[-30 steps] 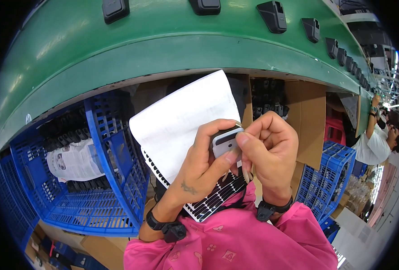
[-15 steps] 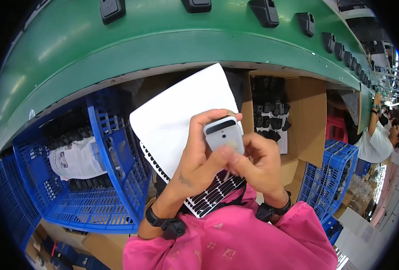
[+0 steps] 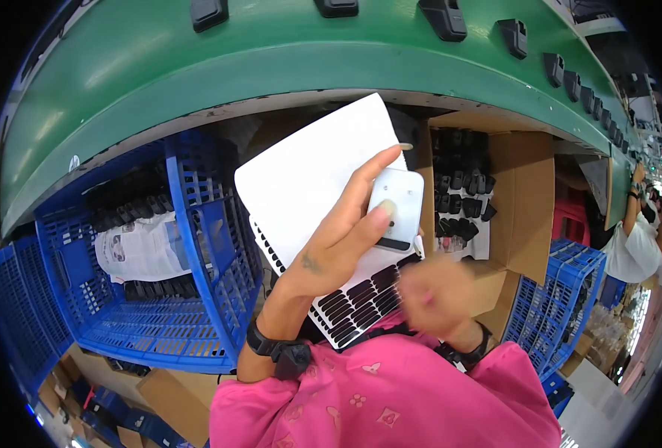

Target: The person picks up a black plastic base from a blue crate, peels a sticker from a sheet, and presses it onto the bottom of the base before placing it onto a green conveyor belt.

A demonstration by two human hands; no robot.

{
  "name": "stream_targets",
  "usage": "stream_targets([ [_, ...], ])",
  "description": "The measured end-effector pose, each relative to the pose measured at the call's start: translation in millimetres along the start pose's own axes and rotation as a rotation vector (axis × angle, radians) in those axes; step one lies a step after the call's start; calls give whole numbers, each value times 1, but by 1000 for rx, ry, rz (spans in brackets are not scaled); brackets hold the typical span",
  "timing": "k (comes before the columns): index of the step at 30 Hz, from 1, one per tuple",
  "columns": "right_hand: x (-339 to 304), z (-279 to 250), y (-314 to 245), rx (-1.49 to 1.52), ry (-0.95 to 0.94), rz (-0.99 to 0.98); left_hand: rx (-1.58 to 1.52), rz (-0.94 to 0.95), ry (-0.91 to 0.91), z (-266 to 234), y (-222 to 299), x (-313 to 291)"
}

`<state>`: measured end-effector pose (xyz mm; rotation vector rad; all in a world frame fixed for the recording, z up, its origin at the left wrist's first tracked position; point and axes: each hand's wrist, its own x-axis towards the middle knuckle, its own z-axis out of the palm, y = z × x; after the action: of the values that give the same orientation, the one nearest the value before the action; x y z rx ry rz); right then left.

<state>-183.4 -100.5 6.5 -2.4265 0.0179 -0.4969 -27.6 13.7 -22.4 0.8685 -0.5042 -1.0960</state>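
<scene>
My left hand point(image 3: 343, 233) grips a flat silver-white casing point(image 3: 404, 196) with rounded corners. Its thumb presses on the casing's face and the index finger stretches past the upper edge. A black strip runs along the casing's lower end, and small dark holes show on its face. My right hand point(image 3: 437, 297) is off the casing, below and right of it, its fingers smeared by motion. Under the hands, on my lap, lies a sheet of black stickers point(image 3: 361, 305) in rows, partly covered by a large white sheet point(image 3: 312, 175).
Black docks point(image 3: 444, 19) stand in a row on the green conveyor point(image 3: 271, 71) ahead. At left sits a blue crate point(image 3: 151, 336) with black parts and a printed bag. A cardboard box point(image 3: 525, 201) of black parts and another blue crate point(image 3: 558, 295) are at right. Beyond, another person point(image 3: 633, 250) works.
The casing has turned end for end, its black strip moving from the top to the bottom. My right hand has let go of it and moved down and right.
</scene>
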Motion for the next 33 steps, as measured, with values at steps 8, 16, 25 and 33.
stream_targets([
  [8,-15,49,-16,91,-224,-95,98,50,-12,15,-20,17],
  [16,-17,56,-18,214,-199,106,133,32,93,11,-20,10],
  [25,-17,54,-26,200,-169,216,200,-20,198,5,-25,0],
  [33,-20,56,-24,248,-209,192,200,-14,131,8,-17,-3],
])
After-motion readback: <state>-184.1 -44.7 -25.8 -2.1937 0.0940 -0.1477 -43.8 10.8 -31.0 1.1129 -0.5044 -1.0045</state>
